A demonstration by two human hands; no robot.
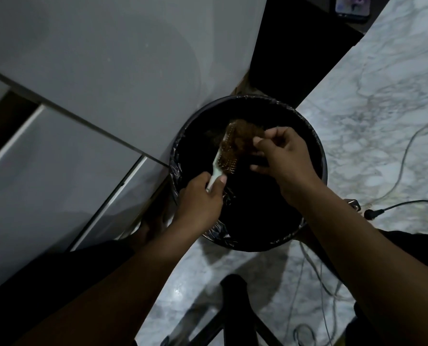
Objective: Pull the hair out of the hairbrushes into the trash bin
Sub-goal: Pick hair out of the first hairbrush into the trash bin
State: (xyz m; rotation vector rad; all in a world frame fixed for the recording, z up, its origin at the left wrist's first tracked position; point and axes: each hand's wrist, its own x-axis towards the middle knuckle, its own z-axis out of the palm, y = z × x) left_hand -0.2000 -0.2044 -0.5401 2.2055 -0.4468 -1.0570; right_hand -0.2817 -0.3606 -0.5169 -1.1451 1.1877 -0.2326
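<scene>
step: stripping brush [226, 156] over bin [317, 146] | my left hand [199, 198] closed on handle | right hand [282, 156] pinching hair [245, 134] | next: peel clump free, drop it

A round black trash bin [317, 146] lined with a glossy black plastic bag [176, 168] is showing pale, crinkled highlights along its rim. A pale mint-green plastic hairbrush [216, 168] with golden-tipped bristles is carrying a reddish-brown clump of hair [245, 136]. The white marble floor [382, 96] is showing grey veining throughout. A flat grey cabinet front [95, 58] is sitting plain and unpatterned. A black cable [407, 203] and a pale grey cable [407, 151] are lying across the marble.
</scene>
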